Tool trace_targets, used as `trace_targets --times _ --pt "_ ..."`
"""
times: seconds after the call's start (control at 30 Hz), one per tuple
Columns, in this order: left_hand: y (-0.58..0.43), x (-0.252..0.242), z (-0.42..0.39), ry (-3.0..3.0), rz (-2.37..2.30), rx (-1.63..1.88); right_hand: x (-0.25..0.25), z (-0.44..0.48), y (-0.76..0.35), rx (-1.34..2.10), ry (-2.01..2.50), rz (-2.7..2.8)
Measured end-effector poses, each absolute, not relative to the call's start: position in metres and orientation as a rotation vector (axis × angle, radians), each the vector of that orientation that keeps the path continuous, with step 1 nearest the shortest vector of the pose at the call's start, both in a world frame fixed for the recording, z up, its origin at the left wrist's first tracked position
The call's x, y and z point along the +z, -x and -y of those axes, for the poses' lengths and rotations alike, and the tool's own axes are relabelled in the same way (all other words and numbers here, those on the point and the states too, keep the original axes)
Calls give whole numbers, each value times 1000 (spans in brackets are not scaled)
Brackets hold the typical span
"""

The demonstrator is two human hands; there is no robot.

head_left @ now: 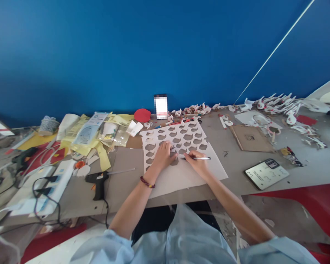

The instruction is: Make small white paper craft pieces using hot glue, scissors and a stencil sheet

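Observation:
A white sheet (178, 183) with rows of cut-out, bird-like holes lies in front of me. My left hand (162, 156) rests on it, thumb and fingers apart, with a beaded bracelet at the wrist. What lies under its fingertips is too small to tell. In my right hand (196, 161) is a slim white pen (205, 158), gripped near its dark end, which points left toward the sheet. Both hands are close together beside the lower holes.
Left of the sheet lies a black glue gun (99, 181) with a cord, near a white power strip (57, 189). A phone (266, 173) and a brown board (250, 138) lie on the right. Several white bird shapes (277, 104) line the back; a lit phone (161, 106) leans on the blue wall.

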State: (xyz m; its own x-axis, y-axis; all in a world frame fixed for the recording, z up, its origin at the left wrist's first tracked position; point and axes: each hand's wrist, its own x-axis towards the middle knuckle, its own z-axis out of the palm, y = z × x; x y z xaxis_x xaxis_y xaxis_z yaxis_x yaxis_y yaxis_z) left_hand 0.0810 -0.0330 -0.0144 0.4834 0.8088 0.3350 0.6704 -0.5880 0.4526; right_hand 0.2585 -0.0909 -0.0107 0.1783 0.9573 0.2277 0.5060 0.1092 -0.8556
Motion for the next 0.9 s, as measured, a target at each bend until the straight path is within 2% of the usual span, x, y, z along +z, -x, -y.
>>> trace_targets --times 0.9 --pt "-80 -17 31 -2465 -1262 764 -8 92 -258 644 1560 1443"
